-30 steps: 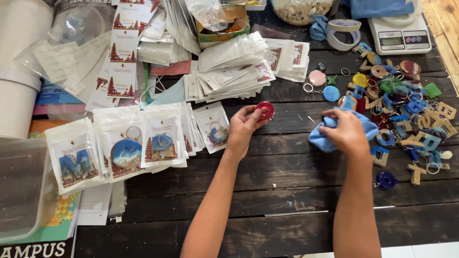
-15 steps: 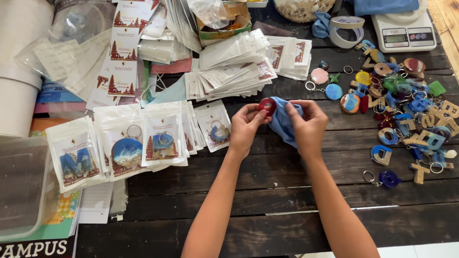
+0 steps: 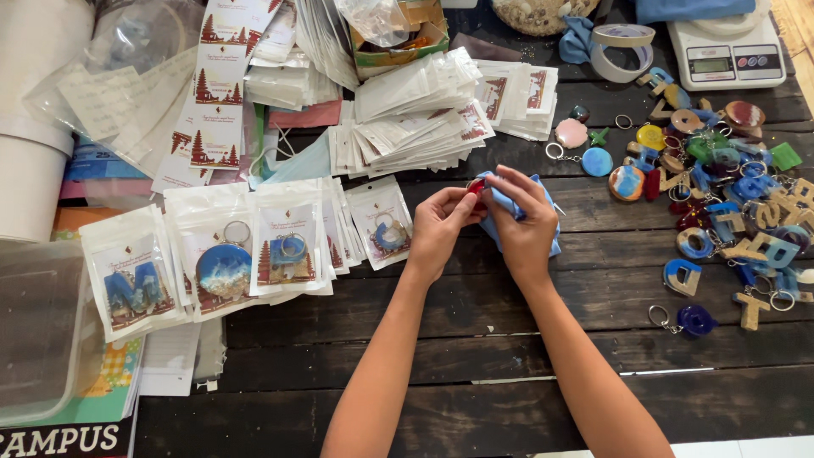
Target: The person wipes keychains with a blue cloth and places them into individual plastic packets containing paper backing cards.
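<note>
My left hand (image 3: 439,227) and right hand (image 3: 524,222) meet, pinching a small red keyring piece (image 3: 476,185) against a blue cloth (image 3: 509,212); my fingers hide most of it (only a red sliver shows). Beneath lies a dark plank table (image 3: 475,339), packaged keyrings (image 3: 254,254) left, loose keyrings (image 3: 721,187) right, scale (image 3: 721,55) cut off above.

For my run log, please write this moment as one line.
left hand: holds red keychain piece | right hand: presses blue cloth on it | surface: dark wooden table
</note>
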